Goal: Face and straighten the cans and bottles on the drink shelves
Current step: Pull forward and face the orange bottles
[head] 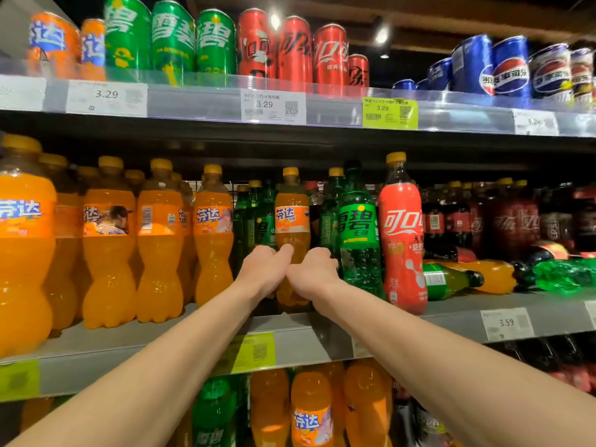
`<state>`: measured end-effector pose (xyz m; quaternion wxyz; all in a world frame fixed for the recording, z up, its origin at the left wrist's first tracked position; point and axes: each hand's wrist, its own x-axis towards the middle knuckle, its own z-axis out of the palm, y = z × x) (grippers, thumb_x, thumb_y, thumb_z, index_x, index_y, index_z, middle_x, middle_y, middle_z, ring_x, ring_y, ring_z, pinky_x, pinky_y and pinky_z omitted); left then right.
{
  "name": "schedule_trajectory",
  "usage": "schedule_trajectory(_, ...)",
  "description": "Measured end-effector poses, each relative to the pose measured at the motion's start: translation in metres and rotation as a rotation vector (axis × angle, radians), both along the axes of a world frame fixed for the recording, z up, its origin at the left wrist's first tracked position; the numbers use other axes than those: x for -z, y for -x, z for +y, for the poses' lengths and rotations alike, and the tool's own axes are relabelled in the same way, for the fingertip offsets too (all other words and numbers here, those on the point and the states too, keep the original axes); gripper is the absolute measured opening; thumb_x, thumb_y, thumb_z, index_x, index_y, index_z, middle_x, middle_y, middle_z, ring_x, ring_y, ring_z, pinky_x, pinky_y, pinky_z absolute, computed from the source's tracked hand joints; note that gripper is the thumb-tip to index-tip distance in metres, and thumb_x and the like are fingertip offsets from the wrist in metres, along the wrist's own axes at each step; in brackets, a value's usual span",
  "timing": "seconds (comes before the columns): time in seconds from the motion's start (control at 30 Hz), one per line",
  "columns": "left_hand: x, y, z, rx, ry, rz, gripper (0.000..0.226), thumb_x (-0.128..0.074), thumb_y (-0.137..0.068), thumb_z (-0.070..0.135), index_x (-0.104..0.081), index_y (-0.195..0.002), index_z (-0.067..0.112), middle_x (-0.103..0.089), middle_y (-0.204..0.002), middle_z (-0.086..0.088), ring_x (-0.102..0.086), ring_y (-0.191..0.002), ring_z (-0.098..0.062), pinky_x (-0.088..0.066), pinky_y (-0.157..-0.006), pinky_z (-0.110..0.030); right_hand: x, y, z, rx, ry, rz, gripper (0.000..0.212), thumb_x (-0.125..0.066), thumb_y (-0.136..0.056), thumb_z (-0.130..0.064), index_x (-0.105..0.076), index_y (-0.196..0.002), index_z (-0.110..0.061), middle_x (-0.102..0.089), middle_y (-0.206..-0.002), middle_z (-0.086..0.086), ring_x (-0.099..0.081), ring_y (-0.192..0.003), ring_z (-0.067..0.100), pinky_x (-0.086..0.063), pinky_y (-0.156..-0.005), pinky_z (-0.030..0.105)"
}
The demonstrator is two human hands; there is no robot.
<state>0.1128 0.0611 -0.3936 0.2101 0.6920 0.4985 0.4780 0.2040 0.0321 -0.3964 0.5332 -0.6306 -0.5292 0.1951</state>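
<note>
Supermarket drink shelves [290, 337] hold upright bottles; on the middle shelf an orange soda bottle [292, 217] stands among green ones, the left hand [263, 269] and right hand [311, 271] both gripping its lower body.

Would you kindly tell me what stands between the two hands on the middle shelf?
In the head view, an orange soda bottle stands upright between the left hand and right hand, both gripping its lower body.

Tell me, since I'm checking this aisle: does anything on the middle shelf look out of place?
Yes. Right of the upright red cola bottle, several bottles lie on their sides: a green-labelled one, an orange one and a green one. An orange soda bottle stands among green bottles, gripped by both hands.
</note>
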Motion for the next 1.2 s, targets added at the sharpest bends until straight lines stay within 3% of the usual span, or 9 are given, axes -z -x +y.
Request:
schedule_trajectory(0.17,-0.002,0.004,-0.010,0.051,-0.022,-0.059,0.035,-0.045,-0.099,0.043,-0.060,-0.079,0.018,-0.063,-0.079,-0.005,-0.063,-0.077,-0.021,-0.050,-0.069,-0.031,-0.003,0.006,-0.004,0.031,-0.028,-0.096,0.060,-0.068,-0.092,-0.032,-0.035,-0.135,-0.006,-0.057,-0.132,0.018,-0.061,-0.116,0.037,-0.052,-0.098,0.049)
schedule_trajectory(0.3,-0.013,0.013,-0.030,0.117,-0.045,-0.030,0.026,-0.054,-0.093,0.038,-0.060,-0.112,0.021,-0.066,-0.100,-0.002,-0.064,-0.091,-0.021,-0.054,-0.071,-0.035,-0.009,0.013,-0.019,0.014,-0.035,-0.078,0.058,-0.069,-0.084,-0.033,-0.041,-0.128,-0.007,-0.059,-0.127,0.017,-0.064,-0.110,0.039,-0.056,-0.093,0.051)
schedule_trajectory(0.4,-0.020,0.024,-0.050,0.098,-0.068,0.019,0.027,-0.058,-0.090,0.036,-0.060,-0.114,0.023,-0.068,-0.101,0.001,-0.066,-0.090,-0.019,-0.060,-0.074,-0.038,-0.008,0.020,-0.038,-0.016,-0.074,-0.103,0.055,-0.070,-0.084,-0.032,-0.042,-0.125,-0.009,-0.061,-0.123,0.015,-0.067,-0.104,0.037,-0.058,-0.089,0.051)
schedule_trajectory(0.57,-0.020,0.054,-0.087,0.103,-0.148,0.009,0.030,-0.061,-0.091,0.039,-0.057,-0.117,0.025,-0.067,-0.105,0.005,-0.065,-0.087,-0.014,-0.053,-0.057,-0.027,-0.006,0.039,-0.072,-0.092,-0.204,-0.181,0.059,-0.077,-0.080,-0.032,-0.041,-0.123,-0.013,-0.059,-0.121,0.007,-0.062,-0.104,0.028,-0.055,-0.087,0.042)
schedule_trajectory(0.67,-0.025,0.080,-0.109,0.086,-0.160,0.017,0.035,-0.060,-0.092,0.043,-0.057,-0.123,0.025,-0.066,-0.109,0.005,-0.064,-0.092,-0.014,-0.051,-0.057,-0.024,-0.012,0.062,-0.086,-0.180,-0.232,-0.175,0.058,-0.078,-0.082,-0.029,-0.042,-0.124,-0.014,-0.059,-0.118,0.006,-0.062,-0.104,0.026,-0.056,-0.088,0.043)
schedule_trajectory(0.8,-0.026,0.118,-0.131,0.001,-0.178,0.017,0.028,-0.061,-0.092,0.045,-0.063,-0.113,0.027,-0.070,-0.100,0.009,-0.066,-0.089,-0.012,-0.051,-0.058,-0.024,-0.018,0.097,-0.093,-0.247,-0.204,-0.194,0.050,-0.070,-0.085,-0.021,-0.046,-0.127,-0.011,-0.063,-0.113,0.008,-0.065,-0.098,0.027,-0.060,-0.084,0.045)
schedule_trajectory(0.97,-0.021,0.161,-0.142,-0.116,-0.164,0.009,0.022,-0.064,-0.089,0.044,-0.071,-0.101,0.027,-0.073,-0.089,0.006,-0.067,-0.081,-0.013,-0.051,-0.056,-0.023,-0.018,0.136,-0.087,-0.380,-0.144,-0.233,0.022,-0.058,-0.091,-0.011,-0.059,-0.113,-0.011,-0.069,-0.095,0.009,-0.071,-0.080,0.026,-0.060,-0.062,0.033)
schedule_trajectory(1.07,-0.016,0.175,-0.142,-0.202,-0.169,-0.029,0.020,-0.063,-0.093,0.043,-0.067,-0.101,0.025,-0.070,-0.092,0.009,-0.066,-0.084,-0.012,-0.054,-0.064,-0.025,-0.017,0.157,-0.078,-0.399,-0.120,-0.230,0.016,-0.056,-0.098,-0.014,-0.057,-0.114,-0.014,-0.067,-0.102,0.006,-0.069,-0.086,0.025,-0.063,-0.072,0.036)
schedule_trajectory(1.2,-0.016,0.188,-0.138,-0.320,-0.244,-0.039,0.031,-0.064,-0.095,0.039,-0.056,-0.122,0.025,-0.061,-0.108,0.008,-0.058,-0.096,-0.011,-0.052,-0.082,-0.029,-0.016,0.180,-0.063,-0.424,-0.129,-0.195,0.019,-0.060,-0.098,-0.014,-0.058,-0.117,-0.013,-0.066,-0.105,0.008,-0.067,-0.090,0.025,-0.059,-0.067,0.030)
